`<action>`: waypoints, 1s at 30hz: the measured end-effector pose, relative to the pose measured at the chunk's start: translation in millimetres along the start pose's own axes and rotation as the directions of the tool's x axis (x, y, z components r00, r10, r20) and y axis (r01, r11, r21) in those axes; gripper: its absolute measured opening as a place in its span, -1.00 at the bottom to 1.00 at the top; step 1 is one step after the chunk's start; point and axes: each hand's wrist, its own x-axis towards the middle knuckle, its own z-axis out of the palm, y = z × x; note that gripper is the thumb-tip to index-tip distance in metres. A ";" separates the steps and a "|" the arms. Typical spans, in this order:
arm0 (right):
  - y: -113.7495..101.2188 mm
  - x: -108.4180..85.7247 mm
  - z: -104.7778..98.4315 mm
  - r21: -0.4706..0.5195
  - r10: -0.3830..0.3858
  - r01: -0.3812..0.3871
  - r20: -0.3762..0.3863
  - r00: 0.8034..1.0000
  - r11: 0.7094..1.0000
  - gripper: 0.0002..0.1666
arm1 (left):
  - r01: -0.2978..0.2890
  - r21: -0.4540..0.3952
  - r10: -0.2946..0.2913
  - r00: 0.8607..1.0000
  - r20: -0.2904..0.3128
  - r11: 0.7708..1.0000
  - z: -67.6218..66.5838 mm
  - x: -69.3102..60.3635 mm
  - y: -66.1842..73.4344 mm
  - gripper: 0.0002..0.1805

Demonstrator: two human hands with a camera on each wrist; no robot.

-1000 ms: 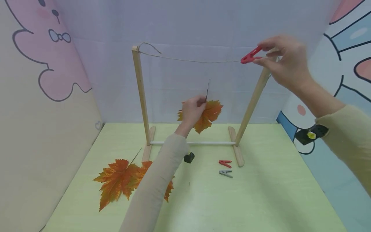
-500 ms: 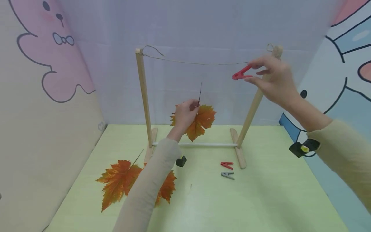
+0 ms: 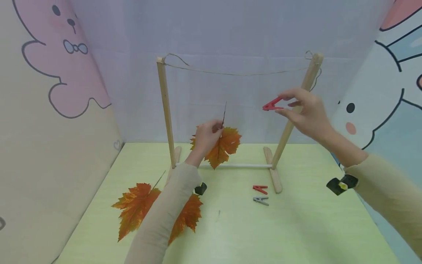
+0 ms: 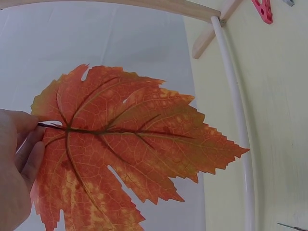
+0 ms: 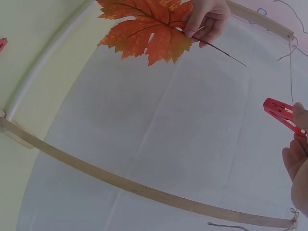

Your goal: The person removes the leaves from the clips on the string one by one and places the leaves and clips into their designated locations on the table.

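Note:
My left hand (image 3: 207, 136) pinches the stem of an orange-red maple leaf (image 4: 130, 130), its blade hanging below the fingers and the stem's end pointing up. In the head view that leaf is in front of the wooden frame's opening, under the string (image 3: 237, 74). My right hand (image 3: 304, 112) pinches a red clothespin (image 3: 271, 105) by its handles, near the right post and below the string. The same clothespin (image 5: 281, 114) shows in the right wrist view; whether its tip is spread apart I cannot tell.
Two wooden posts (image 3: 166, 113) hold the string, with a white rod (image 3: 237, 166) joining their feet. A red clothespin (image 3: 260, 189) and a grey clothespin (image 3: 261, 200) lie on the table (image 3: 296, 227). More maple leaves (image 3: 136, 205) lie at left, partly behind my left sleeve.
My right hand has come down from the string with the red clothespin and slightly left. My left hand has lowered a little and shifted left with the maple leaf.

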 end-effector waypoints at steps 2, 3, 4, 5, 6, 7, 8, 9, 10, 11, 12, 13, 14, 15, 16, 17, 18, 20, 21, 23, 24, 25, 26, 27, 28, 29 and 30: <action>2.7 -6.5 2.7 -0.004 0.009 -0.009 0.006 1.000 1.000 -0.56 | 0.007 0.002 -0.007 1.000 0.015 1.000 -1.0 -1.6 -2.8 -0.79; 4.4 -9.7 4.1 0.001 0.013 -0.013 0.009 1.000 1.000 -0.56 | 0.012 0.001 -0.013 1.000 0.023 1.000 -1.6 -2.6 -4.2 -0.80; 6.1 -12.8 5.5 0.003 0.015 -0.015 0.013 1.000 1.000 -0.56 | 0.018 -0.001 -0.018 0.999 0.032 1.000 -2.2 -3.4 -5.8 -0.80; 7.7 -16.0 6.8 0.006 0.018 -0.018 0.015 1.000 1.000 -0.56 | 0.029 -0.004 -0.029 0.999 0.041 1.000 -2.7 -4.2 -7.7 -0.80; 9.4 -19.2 8.0 0.008 0.022 -0.022 0.017 1.000 1.000 -0.56 | 0.040 -0.012 -0.039 0.998 0.045 0.999 -3.7 -5.2 -9.2 -0.79; 11.0 -22.4 9.4 0.006 0.026 -0.026 0.017 1.000 1.000 -0.56 | 0.053 -0.021 -0.052 0.998 0.045 0.998 -4.4 -5.9 -11.1 -0.78; 12.9 -25.7 10.9 0.007 0.029 -0.029 0.019 0.999 1.000 -0.55 | 0.067 -0.030 -0.066 0.997 0.042 0.997 -5.3 -6.7 -13.1 -0.77; 14.8 -28.9 12.5 0.008 0.032 -0.032 0.020 0.999 0.999 -0.55 | 0.080 -0.040 -0.079 0.996 0.035 0.996 -6.3 -7.3 -15.0 -0.77; 16.7 -32.3 14.1 0.006 0.033 -0.033 0.020 0.999 0.999 -0.55 | 0.092 -0.053 -0.091 0.996 0.025 0.994 -7.3 -7.8 -16.9 -0.76; 18.4 -35.6 15.7 0.008 0.037 -0.037 0.020 0.999 0.999 -0.55 | 0.104 -0.065 -0.103 0.995 0.013 0.992 -8.4 -8.5 -18.7 -0.75; 20.2 -39.1 17.3 0.012 0.041 -0.041 0.022 0.999 0.999 -0.55 | 0.107 -0.075 -0.108 0.994 0.000 0.991 -9.5 -9.0 -20.3 -0.75; 21.8 -42.6 19.0 0.014 0.045 -0.046 0.023 0.999 0.999 -0.55 | 0.111 -0.083 -0.112 0.994 -0.010 0.990 -10.5 -9.6 -21.8 -0.76; 23.6 -46.0 20.7 0.016 0.052 -0.053 0.027 0.998 0.998 -0.55 | 0.113 -0.092 -0.115 0.993 -0.015 0.989 -11.6 -10.4 -22.9 -0.76; 25.1 -49.4 22.5 0.018 0.060 -0.061 0.031 0.998 0.998 -0.55 | 0.115 -0.093 -0.117 0.993 -0.017 0.989 -12.6 -11.3 -24.0 -0.76; 26.6 -52.6 24.1 0.020 0.069 -0.070 0.034 0.997 0.997 -0.56 | 0.119 -0.094 -0.121 0.992 -0.015 0.988 -13.3 -12.3 -24.9 -0.76; 27.9 -55.8 25.6 0.024 0.082 -0.083 0.039 0.996 0.996 -0.57 | 0.124 -0.091 -0.125 0.992 -0.013 0.988 -14.0 -13.4 -25.7 -0.76; 29.3 -59.1 27.2 0.023 0.094 -0.096 0.046 0.994 0.995 -0.57 | 0.127 -0.087 -0.128 0.992 -0.009 0.988 -14.4 -14.7 -26.4 -0.76; 31.8 -65.1 30.6 0.022 0.117 -0.118 0.058 0.991 0.993 -0.58 | 0.137 -0.076 -0.137 0.991 0.001 0.988 -15.4 -17.5 -27.9 -0.75; 32.8 -68.2 32.3 0.025 0.127 -0.128 0.062 0.990 0.991 -0.59 | 0.141 -0.068 -0.141 0.990 0.003 0.988 -15.6 -18.9 -28.7 -0.75; 34.7 -74.6 35.6 0.032 0.145 -0.148 0.073 0.987 0.989 -0.59 | 0.147 -0.063 -0.146 0.989 0.009 0.987 -15.6 -21.5 -30.4 -0.75; 35.3 -77.6 37.2 0.034 0.153 -0.156 0.077 0.985 0.987 -0.59 | 0.148 -0.059 -0.147 0.989 0.013 0.987 -15.7 -22.7 -31.1 -0.74; 35.9 -80.6 38.9 0.038 0.160 -0.163 0.080 0.984 0.986 -0.59 | 0.149 -0.058 -0.148 0.989 0.019 0.987 -15.8 -23.8 -31.9 -0.74; 36.6 -83.6 40.6 0.045 0.168 -0.173 0.085 0.982 0.984 -0.60 | 0.153 -0.058 -0.151 0.988 0.027 0.987 -15.9 -25.0 -32.7 -0.74; 36.9 -86.3 42.2 0.051 0.177 -0.182 0.090 0.980 0.982 -0.60 | 0.160 -0.060 -0.158 0.987 0.039 0.985 -15.9 -25.9 -33.3 -0.74; 37.3 -89.2 43.8 0.052 0.186 -0.192 0.096 0.978 0.980 -0.60 | 0.169 -0.064 -0.166 0.985 0.056 0.984 -15.7 -26.9 -34.1 -0.74; 37.8 -91.8 45.3 0.055 0.196 -0.202 0.099 0.976 0.978 -0.60 | 0.180 -0.066 -0.175 0.982 0.078 0.981 -15.6 -27.8 -34.7 -0.74; 38.2 -94.5 46.6 0.053 0.205 -0.211 0.103 0.973 0.976 -0.60 | 0.195 -0.066 -0.188 0.977 0.102 0.979 -15.5 -28.8 -35.3 -0.75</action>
